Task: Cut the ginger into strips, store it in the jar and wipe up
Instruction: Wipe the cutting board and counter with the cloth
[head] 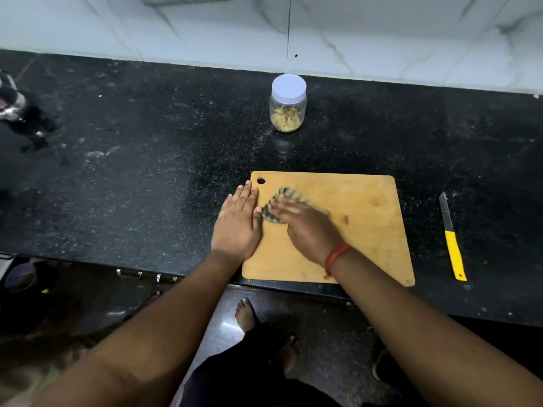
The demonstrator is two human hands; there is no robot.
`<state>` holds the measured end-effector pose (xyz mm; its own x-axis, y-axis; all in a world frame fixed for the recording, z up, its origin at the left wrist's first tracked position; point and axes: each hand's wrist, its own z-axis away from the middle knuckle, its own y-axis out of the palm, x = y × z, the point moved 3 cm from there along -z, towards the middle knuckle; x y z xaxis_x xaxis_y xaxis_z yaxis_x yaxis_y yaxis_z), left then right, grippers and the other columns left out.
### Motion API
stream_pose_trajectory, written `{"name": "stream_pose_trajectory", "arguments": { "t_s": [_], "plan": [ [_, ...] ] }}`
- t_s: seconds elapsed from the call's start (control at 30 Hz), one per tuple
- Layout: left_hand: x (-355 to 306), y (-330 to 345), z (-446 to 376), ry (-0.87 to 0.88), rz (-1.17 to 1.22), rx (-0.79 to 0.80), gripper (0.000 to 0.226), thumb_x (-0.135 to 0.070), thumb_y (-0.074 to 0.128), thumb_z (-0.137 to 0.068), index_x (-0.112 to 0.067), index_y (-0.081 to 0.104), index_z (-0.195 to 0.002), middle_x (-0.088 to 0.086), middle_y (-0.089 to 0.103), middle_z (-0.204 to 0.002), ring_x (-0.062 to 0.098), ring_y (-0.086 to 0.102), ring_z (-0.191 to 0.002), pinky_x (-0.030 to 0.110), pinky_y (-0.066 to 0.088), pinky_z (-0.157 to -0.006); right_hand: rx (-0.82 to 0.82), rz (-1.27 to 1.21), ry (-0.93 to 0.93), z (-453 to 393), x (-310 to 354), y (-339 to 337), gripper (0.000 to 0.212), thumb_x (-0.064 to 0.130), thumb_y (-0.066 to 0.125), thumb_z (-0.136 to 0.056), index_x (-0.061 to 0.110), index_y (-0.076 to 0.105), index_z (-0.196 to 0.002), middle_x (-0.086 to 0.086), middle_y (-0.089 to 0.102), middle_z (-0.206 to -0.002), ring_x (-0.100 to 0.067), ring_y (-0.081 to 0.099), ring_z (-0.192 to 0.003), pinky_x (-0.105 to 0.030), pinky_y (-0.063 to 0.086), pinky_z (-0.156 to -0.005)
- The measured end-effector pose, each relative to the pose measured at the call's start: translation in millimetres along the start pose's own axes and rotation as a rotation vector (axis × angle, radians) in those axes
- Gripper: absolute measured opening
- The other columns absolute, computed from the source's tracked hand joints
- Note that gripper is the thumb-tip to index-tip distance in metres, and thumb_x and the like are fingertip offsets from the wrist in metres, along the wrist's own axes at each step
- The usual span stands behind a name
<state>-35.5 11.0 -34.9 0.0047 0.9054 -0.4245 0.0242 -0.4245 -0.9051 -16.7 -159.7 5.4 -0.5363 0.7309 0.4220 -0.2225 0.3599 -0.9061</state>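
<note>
Wiping step: right hand point(308, 227), fingers blurred but seemingly flat, presses cloth point(276, 205) on board point(367, 230); left hand point(238, 221), fingers straight together, steadies its edge. Next, likely the unwiped area right of the fingers.

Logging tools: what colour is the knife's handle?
Yellow, on the knife lying right of the board; head view.

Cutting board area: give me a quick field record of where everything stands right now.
stage: wiping the board
left hand: flat, fingers straight, on the left edge of the cutting board
right hand: presses a striped cloth on the board, motion-blurred
jar: lid on, ginger strips inside, behind the board
knife: yellow handle, on the counter right of the board
</note>
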Motion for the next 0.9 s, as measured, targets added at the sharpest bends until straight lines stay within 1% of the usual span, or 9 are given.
{"name": "stream_pose_trajectory", "arguments": {
  "t_s": [0.13, 0.23, 0.3, 0.37, 0.43, 0.5, 0.6, 0.7, 0.9],
  "plan": [
    [-1.1, -0.9, 0.5, 0.001, 0.017, -0.005, 0.065, -0.046, 0.012, -0.105, -0.013, 0.033, -0.157, 0.004, 0.021, -0.167, 0.017, 0.015, -0.155, 0.037, 0.012, -0.127, 0.175, -0.089, -0.207, 39.3, 12.2, 8.9, 0.057, -0.008, 0.05, -0.09, 0.022, 0.059, -0.137, 0.005, 0.049, -0.149, -0.012, 0.036, -0.143, -0.026, 0.011, -0.121],
    [-0.1, -2.0, 0.2, 0.0, 0.012, -0.004, 0.064, -0.046, 0.014, -0.106, -0.013, 0.032, -0.157, 0.004, 0.02, -0.167, 0.018, 0.015, -0.155, 0.036, 0.011, -0.127, 0.32, -0.263, -0.247, 52.5, 10.7, 3.2, 0.056, -0.007, 0.05, -0.09, 0.026, 0.064, -0.133, 0.01, 0.055, -0.144, -0.003, 0.039, -0.14, -0.024, 0.026, -0.12],
    [-1.2, -1.6, -0.3, 0.009, 0.003, 0.014, 0.063, -0.046, 0.014, -0.106, -0.013, 0.029, -0.158, 0.004, 0.017, -0.167, 0.018, 0.013, -0.155, 0.036, 0.008, -0.127, 0.241, -0.428, -0.093, 45.6, 5.3, -9.3, 0.057, -0.009, 0.05, -0.092, 0.028, 0.064, -0.133, 0.013, 0.054, -0.143, 0.002, 0.044, -0.133, -0.017, 0.032, -0.114],
    [-1.6, -1.7, -0.9, 0.017, -0.004, 0.034, 0.064, -0.047, 0.014, -0.106, -0.013, 0.027, -0.159, 0.004, 0.015, -0.168, 0.017, 0.011, -0.156, 0.035, 0.005, -0.127, 0.014, -0.519, 0.1, 25.6, -2.2, -25.1, 0.053, -0.007, 0.049, -0.094, 0.026, 0.062, -0.133, 0.014, 0.053, -0.14, 0.003, 0.049, -0.122, -0.016, 0.04, -0.107],
    [4.6, -4.8, -2.4, -0.001, -0.007, 0.022, 0.064, -0.047, 0.017, -0.105, -0.013, 0.028, -0.159, 0.004, 0.018, -0.167, 0.018, 0.011, -0.156, 0.037, 0.004, -0.127, -0.181, -0.5, 0.205, -3.4, -9.4, -35.1, 0.051, -0.008, 0.048, -0.094, 0.02, 0.062, -0.134, 0.007, 0.055, -0.141, -0.002, 0.052, -0.12, -0.018, 0.044, -0.104],
    [16.3, -10.4, -4.1, -0.03, -0.018, 0.001, 0.062, -0.045, 0.022, -0.105, -0.013, 0.031, -0.158, 0.005, 0.021, -0.167, 0.02, 0.012, -0.156, 0.041, 0.005, -0.127, -0.234, -0.421, 0.227, -36.9, -15.6, -36.5, 0.052, -0.008, 0.046, -0.094, 0.018, 0.061, -0.137, 0.0, 0.054, -0.144, -0.011, 0.05, -0.13, -0.024, 0.039, -0.111],
    [31.7, -14.8, -3.5, -0.003, -0.092, 0.056, 0.059, -0.044, 0.023, -0.104, -0.02, 0.034, -0.157, 0.006, 0.02, -0.167, 0.024, 0.011, -0.156, 0.044, 0.006, -0.126, -0.119, -0.283, 0.229, -79.8, -17.4, -22.0, 0.054, -0.007, 0.043, -0.096, 0.015, 0.053, -0.144, -0.001, 0.046, -0.152, -0.016, 0.041, -0.139, -0.023, 0.028, -0.116],
    [36.3, -14.0, -0.9, 0.045, -0.17, 0.079, 0.059, -0.047, 0.018, -0.105, -0.026, 0.032, -0.158, 0.006, 0.018, -0.168, 0.025, 0.011, -0.156, 0.044, 0.008, -0.126, 0.03, -0.116, 0.111, -93.1, -2.6, -0.5, 0.057, -0.007, 0.041, -0.094, 0.013, 0.048, -0.147, -0.003, 0.039, -0.157, -0.016, 0.031, -0.146, -0.025, 0.022, -0.118],
    [36.3, -11.6, 0.3, 0.036, -0.227, 0.091, 0.064, -0.048, 0.011, -0.103, -0.022, 0.037, -0.156, 0.005, 0.015, -0.168, 0.023, 0.008, -0.156, 0.044, 0.008, -0.127, 0.024, 0.009, -0.041, -56.1, 18.9, 14.4, 0.06, -0.01, 0.045, -0.09, 0.015, 0.053, -0.143, -0.003, 0.043, -0.155, -0.015, 0.029, -0.148, -0.027, 0.022, -0.119]
  ]
}}
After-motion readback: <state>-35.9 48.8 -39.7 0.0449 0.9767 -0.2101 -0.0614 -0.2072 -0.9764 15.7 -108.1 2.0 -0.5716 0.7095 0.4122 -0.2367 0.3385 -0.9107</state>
